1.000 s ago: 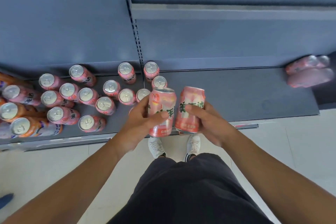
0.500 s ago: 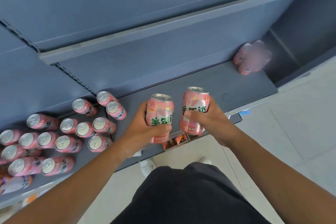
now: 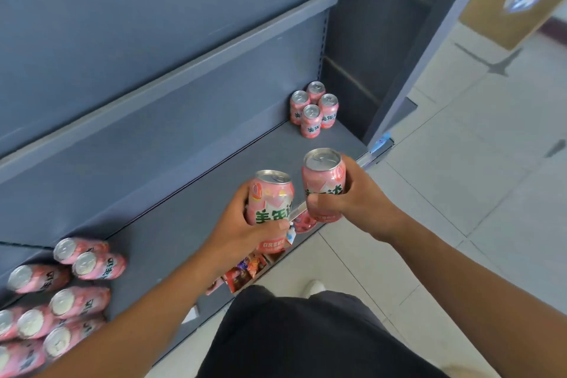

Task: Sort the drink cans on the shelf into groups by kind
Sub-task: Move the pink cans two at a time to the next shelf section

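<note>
Compared with half a second ago, the view has turned to the right along the dark grey metal shelf (image 3: 190,212). The large cluster of pink cans (image 3: 61,294) now sits in the lower left corner. The group of four pink cans (image 3: 314,109), which was only a blur at the far end, is now sharp; they stand upright and close together in the right back corner of the shelf. Both hands remain raised in front of the person, each with one can. The left hand (image 3: 233,224) has its fingers and thumb curled round a pink aluminium drink can with green letters (image 3: 271,196), held upright above the front part of the shelf. The right hand (image 3: 359,196) grips a second pink can of the same kind (image 3: 325,175), also upright and a little higher, just beside the first one; I cannot tell if the two touch. Under the front edge of the shelf some colourful snack packets (image 3: 245,270) show. Below the arms are the person's black shorts (image 3: 306,331) and one white shoe (image 3: 314,287) on the pale tiled floor (image 3: 460,193). At the upper right a brown cardboard box (image 3: 506,0) is blurred.
</note>
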`<state>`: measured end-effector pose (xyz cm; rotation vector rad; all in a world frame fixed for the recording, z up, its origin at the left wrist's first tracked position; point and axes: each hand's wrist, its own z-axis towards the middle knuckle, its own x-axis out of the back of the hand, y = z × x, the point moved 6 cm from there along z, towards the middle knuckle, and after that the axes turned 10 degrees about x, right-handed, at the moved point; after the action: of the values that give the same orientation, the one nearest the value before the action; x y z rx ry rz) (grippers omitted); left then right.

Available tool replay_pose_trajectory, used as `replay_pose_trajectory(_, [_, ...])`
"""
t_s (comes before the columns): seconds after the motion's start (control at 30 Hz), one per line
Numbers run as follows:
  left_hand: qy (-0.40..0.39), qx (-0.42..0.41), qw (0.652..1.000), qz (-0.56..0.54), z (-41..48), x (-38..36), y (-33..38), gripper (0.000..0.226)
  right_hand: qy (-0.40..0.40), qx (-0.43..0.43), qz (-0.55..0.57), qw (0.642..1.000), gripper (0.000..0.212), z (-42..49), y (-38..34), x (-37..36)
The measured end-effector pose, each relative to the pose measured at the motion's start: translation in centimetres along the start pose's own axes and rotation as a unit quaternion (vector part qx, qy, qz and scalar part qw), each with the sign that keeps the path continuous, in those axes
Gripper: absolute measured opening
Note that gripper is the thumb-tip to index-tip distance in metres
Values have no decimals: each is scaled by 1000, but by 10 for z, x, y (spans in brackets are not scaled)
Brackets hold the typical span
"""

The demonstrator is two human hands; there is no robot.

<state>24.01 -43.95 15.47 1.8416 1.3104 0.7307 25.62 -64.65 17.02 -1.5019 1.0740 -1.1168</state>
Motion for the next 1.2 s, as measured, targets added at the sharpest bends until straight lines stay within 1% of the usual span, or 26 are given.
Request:
replay_pose_trajectory(0.1, [-9,-22,999,25,21,-16,15,70,18,12,-29,999,67,5,6,29])
replay_pose_trajectory(0.23, [-36,-33,997,62,53,-28,29,63,25,9,-63,998,68,21,15,57])
replay_pose_trajectory(0.3, [-43,-33,995,88,75,-30,34,67,26,6,-87,996,72,34,21,69])
replay_pose_trajectory(0.37, [-36,-38,993,107,91,-30,38,72,12,4,-107,994,77,43,24,73])
replay_pose_trajectory(0.43, [-44,-42,991,115,113,-32,44,74,4,-1,-119,993,78,58,29,79])
replay_pose_trajectory(0.7, [-60,-52,989,128,178,-27,78,74,46,-21,-88,995,78,115,27,107])
replay_pose_trajectory(0.87, [-29,-48,994,97,203,-26,90,71,39,-18,-73,996,79,153,34,124])
replay_pose_trajectory(1.03, [17,-24,997,72,229,-35,91,73,-10,-22,-72,997,79,191,48,144])
replay_pose_trajectory(1.2, [77,-7,996,42,247,-55,95,65,-61,-37,-82,994,78,225,67,166])
